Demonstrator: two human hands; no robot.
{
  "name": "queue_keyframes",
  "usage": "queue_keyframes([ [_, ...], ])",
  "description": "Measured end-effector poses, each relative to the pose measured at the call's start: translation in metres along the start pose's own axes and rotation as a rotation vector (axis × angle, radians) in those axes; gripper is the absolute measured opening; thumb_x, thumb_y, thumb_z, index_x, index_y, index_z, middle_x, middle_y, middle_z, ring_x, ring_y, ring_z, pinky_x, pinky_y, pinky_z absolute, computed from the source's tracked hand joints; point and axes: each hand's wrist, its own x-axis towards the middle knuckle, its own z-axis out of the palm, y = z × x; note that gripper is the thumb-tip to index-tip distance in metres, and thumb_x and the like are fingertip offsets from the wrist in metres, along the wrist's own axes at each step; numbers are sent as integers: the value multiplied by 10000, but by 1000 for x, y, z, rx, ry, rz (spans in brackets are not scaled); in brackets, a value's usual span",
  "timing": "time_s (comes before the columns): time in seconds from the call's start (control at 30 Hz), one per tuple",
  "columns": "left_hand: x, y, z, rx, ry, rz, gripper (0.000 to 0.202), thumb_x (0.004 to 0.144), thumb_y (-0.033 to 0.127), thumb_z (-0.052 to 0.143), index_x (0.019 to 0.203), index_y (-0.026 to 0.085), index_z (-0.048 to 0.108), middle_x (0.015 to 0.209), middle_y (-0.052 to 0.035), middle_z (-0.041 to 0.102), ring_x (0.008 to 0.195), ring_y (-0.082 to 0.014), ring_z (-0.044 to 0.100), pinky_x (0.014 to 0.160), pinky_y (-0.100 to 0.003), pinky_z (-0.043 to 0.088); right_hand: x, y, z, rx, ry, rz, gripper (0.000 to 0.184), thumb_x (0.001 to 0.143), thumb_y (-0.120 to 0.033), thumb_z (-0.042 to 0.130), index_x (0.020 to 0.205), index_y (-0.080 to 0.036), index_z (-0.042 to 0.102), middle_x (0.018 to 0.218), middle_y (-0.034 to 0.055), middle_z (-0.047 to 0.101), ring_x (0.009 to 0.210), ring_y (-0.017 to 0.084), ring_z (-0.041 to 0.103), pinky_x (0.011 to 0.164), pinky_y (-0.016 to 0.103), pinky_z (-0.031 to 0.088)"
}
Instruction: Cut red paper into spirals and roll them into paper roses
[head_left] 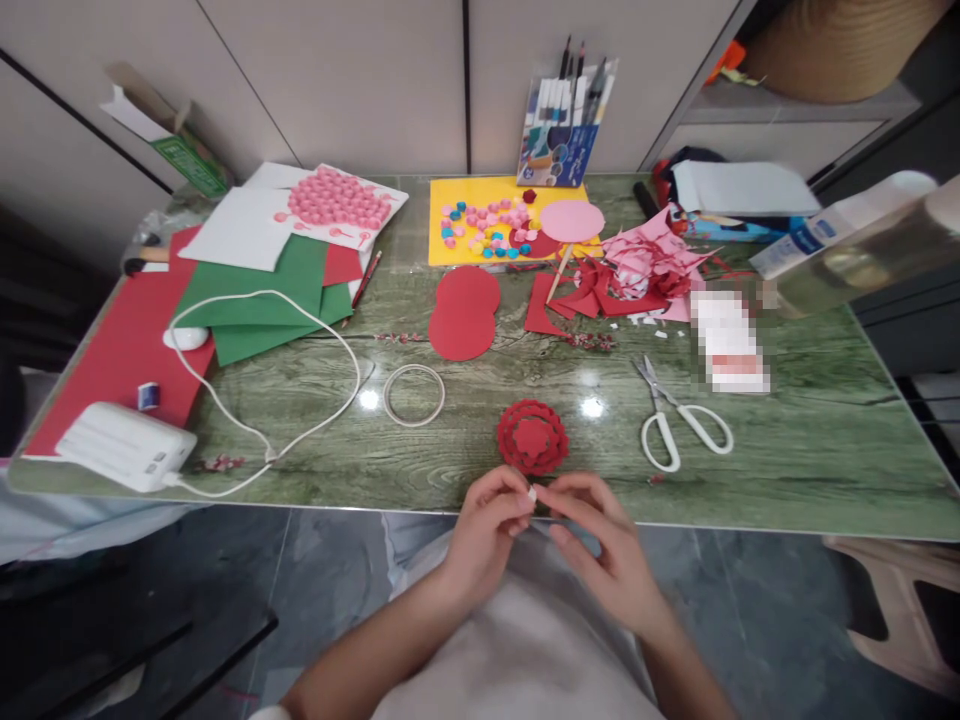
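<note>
My left hand (487,525) is at the table's front edge, thumb and forefinger pinched on a small white piece (532,494), perhaps foam or paper. From the right, the forefinger of my right hand (600,535) reaches to that piece; its thumb is held apart below and its fingers are spread. Just beyond both hands lies a layered red paper flower (532,437) with scalloped rings, flat on the table. White-handled scissors (679,420) rest half open to the right. Farther back are overlapping red paper circles (465,312).
A white ring (414,395), likely a tape roll, lies left of the flower. A white power bank (126,446) with a looping cable sits at left. Paper scraps (645,265), a yellow sheet (442,250) with pompoms, and a marker pack (559,150) line the back. A bottle (855,255) stands right.
</note>
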Motion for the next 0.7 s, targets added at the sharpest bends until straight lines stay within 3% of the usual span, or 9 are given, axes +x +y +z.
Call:
queue_keyframes([
  [0.07,-1,-2,0,-27,-3,31,121,638,183,598,586,145,495,570,45,416,503,-54,345,499,-213,255,-1,3,0,-189,66,-87,380,832,-190,528,1174,-353,562,1047,47,511,904,190,539,795,370,455],
  [0.13,0,-6,-1,-18,-1,63,108,649,158,581,580,144,500,575,43,416,515,-61,346,508,-217,252,0,4,0,-280,169,-83,366,811,-192,565,1142,-347,582,1024,44,527,898,200,537,805,394,432],
  [0.3,4,-14,-9,195,0,260,110,689,160,603,605,149,534,613,27,446,596,-90,398,568,-229,289,6,-1,-2,-129,395,117,117,812,-197,585,910,-247,626,890,30,547,834,181,547,736,340,431],
  [0.37,4,-14,-12,323,-25,319,124,720,182,616,624,147,546,637,19,458,625,-99,415,586,-233,300,9,-5,-3,-103,381,108,50,800,-198,605,822,-240,622,847,18,543,811,175,541,716,331,425],
  [0.6,-4,-14,-13,609,-49,470,133,771,197,592,655,144,554,657,5,464,627,-105,433,564,-230,324,15,-9,1,-149,178,22,50,806,-189,607,814,-238,604,809,10,559,796,177,530,721,356,397],
  [0.7,-6,-14,-15,659,-48,493,121,793,209,568,689,149,553,670,-2,481,637,-109,450,568,-230,348,11,-5,1,-179,189,-109,87,804,-140,579,832,-223,582,806,18,554,781,177,525,704,355,411],
])
